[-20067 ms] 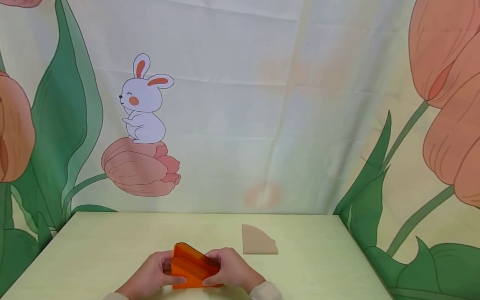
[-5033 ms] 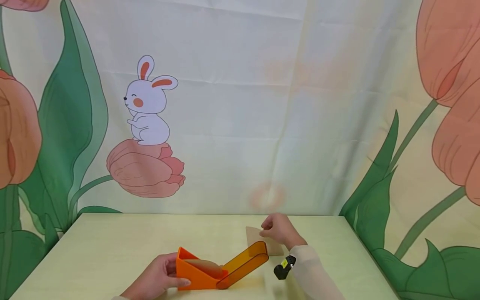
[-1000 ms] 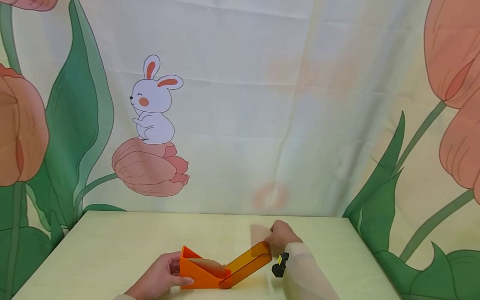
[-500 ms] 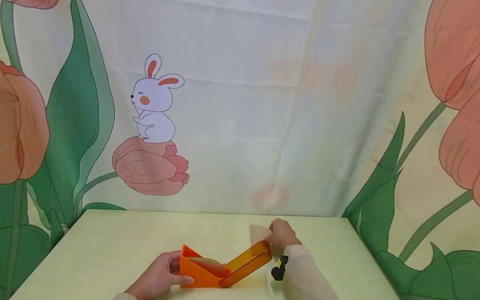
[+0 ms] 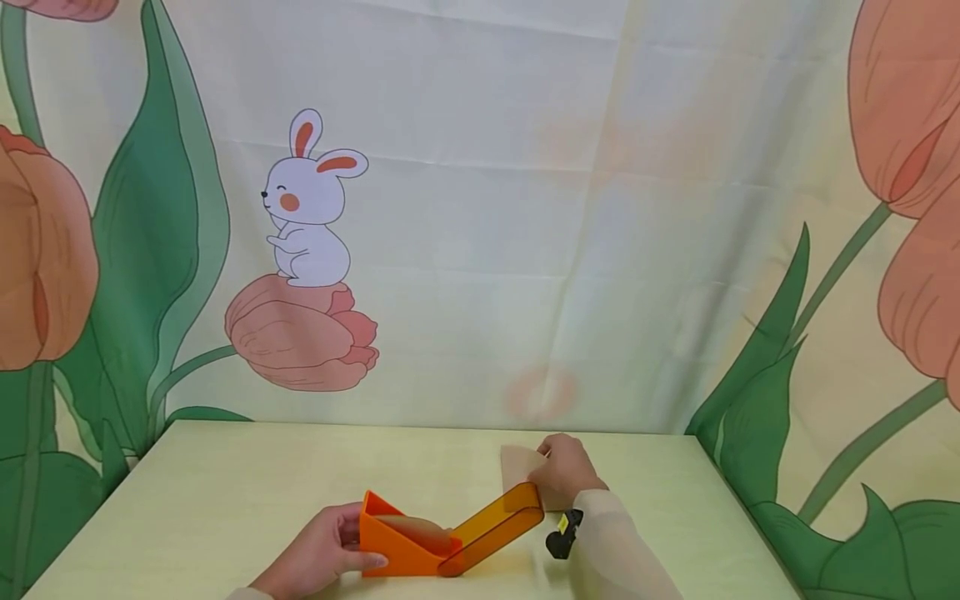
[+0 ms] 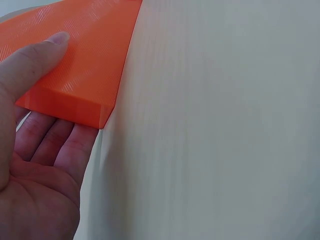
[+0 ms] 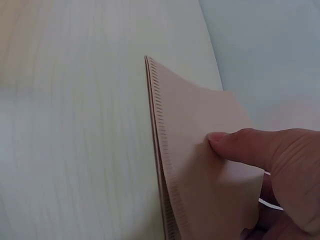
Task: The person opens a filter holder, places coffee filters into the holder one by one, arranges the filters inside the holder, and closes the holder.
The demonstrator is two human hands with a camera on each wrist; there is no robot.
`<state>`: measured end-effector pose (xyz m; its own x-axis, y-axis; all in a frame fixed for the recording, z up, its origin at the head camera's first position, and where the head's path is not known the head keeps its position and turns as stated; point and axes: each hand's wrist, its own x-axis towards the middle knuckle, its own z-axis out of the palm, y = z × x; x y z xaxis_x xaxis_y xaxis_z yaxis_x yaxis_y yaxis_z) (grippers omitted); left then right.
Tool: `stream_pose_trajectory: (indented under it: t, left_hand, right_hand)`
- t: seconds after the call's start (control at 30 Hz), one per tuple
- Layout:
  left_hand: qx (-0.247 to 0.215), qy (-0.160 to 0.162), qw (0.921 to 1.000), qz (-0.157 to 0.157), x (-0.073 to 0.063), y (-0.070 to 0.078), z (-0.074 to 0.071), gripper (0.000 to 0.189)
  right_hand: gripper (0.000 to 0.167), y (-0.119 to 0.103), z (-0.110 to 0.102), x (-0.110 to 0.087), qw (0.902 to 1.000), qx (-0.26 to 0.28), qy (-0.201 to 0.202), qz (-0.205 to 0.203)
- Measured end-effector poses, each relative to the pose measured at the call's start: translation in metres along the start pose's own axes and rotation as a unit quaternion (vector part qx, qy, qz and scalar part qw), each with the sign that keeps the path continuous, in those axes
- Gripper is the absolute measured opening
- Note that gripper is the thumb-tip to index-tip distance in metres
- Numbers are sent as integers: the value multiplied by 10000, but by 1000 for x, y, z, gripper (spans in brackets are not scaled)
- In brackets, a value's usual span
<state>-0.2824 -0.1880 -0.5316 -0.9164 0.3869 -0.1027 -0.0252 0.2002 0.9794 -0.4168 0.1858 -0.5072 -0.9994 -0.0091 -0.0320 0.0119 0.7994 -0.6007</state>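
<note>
My left hand (image 5: 322,546) grips the tall left end of an orange coffee filter holder (image 5: 405,552), thumb on its near side and fingers behind and beneath. The holder's see-through amber lid (image 5: 495,527) is swung open to the right. Inside the holder a tan coffee filter (image 5: 412,528) shows above the wall. Behind the lid, my right hand (image 5: 566,468) pinches tan paper coffee filters (image 7: 185,115), thumb on the upper face, other fingers mostly hidden. Their crimped edges (image 7: 159,105) show several layers, slightly parted toward the bottom of the right wrist view.
The pale wood-grain table (image 5: 225,500) ends at a hanging cloth backdrop (image 5: 450,250) printed with tulips and a rabbit. A black wrist camera (image 5: 564,533) hangs below the right sleeve, close to the lid's end.
Earlier both hands held the holder; since then its lid has swung right and a filter sits inside. My right hand has gone to the filters on the table, lately shifting only slightly.
</note>
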Motion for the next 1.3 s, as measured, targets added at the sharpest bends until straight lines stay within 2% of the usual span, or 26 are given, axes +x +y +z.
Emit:
stream_pose_trajectory:
  t: [0.13, 0.23, 0.33, 0.57, 0.73, 0.97, 1.13, 1.23, 1.3]
  left_hand:
    - [-36, 124, 9999, -18, -2, -1, 1, 58]
    - [-55, 180, 9998, -7, -2, -1, 2, 59]
    - [-16, 155, 9999, -1, -2, -1, 2, 59]
    - [69, 9, 9999, 79, 0, -2, 0, 58]
    - [88, 42, 10000, 6, 1, 0, 0, 59]
    - [90, 62, 9999, -3, -1, 1, 1, 59]
    - [-78, 74, 9999, 12, -2, -1, 1, 57]
    - [-111, 131, 9999, -7, -3, -3, 2, 58]
    - [-89, 200, 9998, -43, -3, -4, 2, 61]
  right_hand:
    - [11, 1, -5, 0, 9999, 127, -36, -20]
    - [8, 3, -5, 1, 9999, 133, -32, -31]
    - [13, 6, -2, 2, 9999, -33, 9, -147]
    - [33, 6, 4, 2, 9952, -648, 191, -712]
    - [39, 0, 4, 1, 9933, -842, 214, -767]
    - [33, -1, 5, 3, 9936, -897, 261, -638]
    - [27, -2, 6, 1, 9949, -789, 263, -567]
    - [14, -3, 4, -4, 9964, -645, 277, -482]
    - [3, -8, -1, -13, 9984, -365, 191, -389]
